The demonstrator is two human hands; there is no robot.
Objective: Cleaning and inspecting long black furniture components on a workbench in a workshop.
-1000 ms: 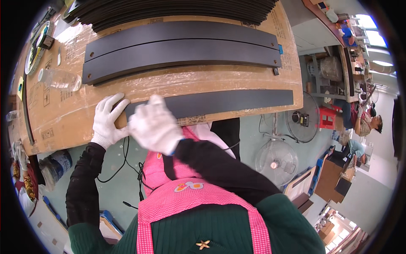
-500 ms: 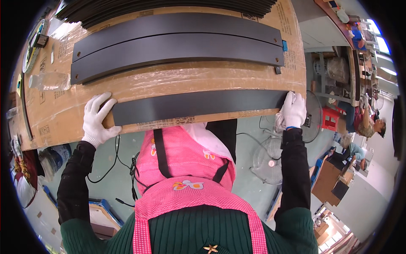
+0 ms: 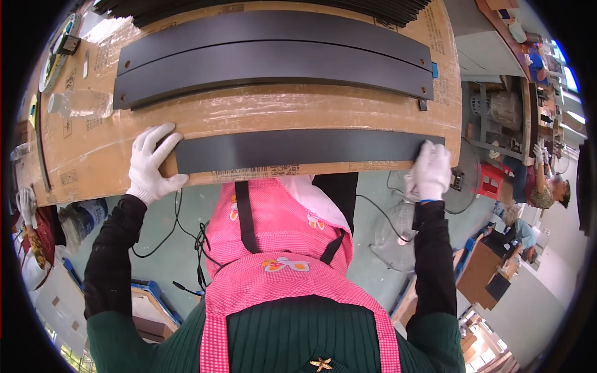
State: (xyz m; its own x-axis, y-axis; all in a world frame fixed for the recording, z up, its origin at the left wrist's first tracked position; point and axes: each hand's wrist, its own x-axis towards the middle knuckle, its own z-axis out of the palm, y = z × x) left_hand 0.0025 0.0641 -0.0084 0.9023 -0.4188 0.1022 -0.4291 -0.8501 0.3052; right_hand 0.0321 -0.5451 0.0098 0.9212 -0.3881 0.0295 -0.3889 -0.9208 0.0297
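A long, flat dark grey strip (image 3: pixel 305 149) lies along the near edge of the cardboard-covered table (image 3: pixel 249 110). At its left end rests my left hand (image 3: pixel 151 163), in a white knitted glove, with thumb and fingers apart. The thumb and fingertips are close to the strip's end. My right hand (image 3: pixel 433 171), gloved too, is closed at the right end, over the strip's near corner. Bunched white material that looks like a cloth (image 3: pixel 410 186) shows under it, partly hidden by the glove. Beyond lie two dark strips (image 3: pixel 273 65) side by side, with holes at their ends.
More dark strips (image 3: pixel 267 7) are stacked at the far edge. A clear plastic bottle (image 3: pixel 81 104) lies at the left. Below the table are cables (image 3: pixel 202 248) and a floor fan (image 3: pixel 392 242). A red stool (image 3: pixel 490 180) and another person (image 3: pixel 547 189) are at the right.
My right hand has slid a little toward me, uncovering the strip's far right corner. The whole view has shifted slightly. My left hand keeps its place at the left end.
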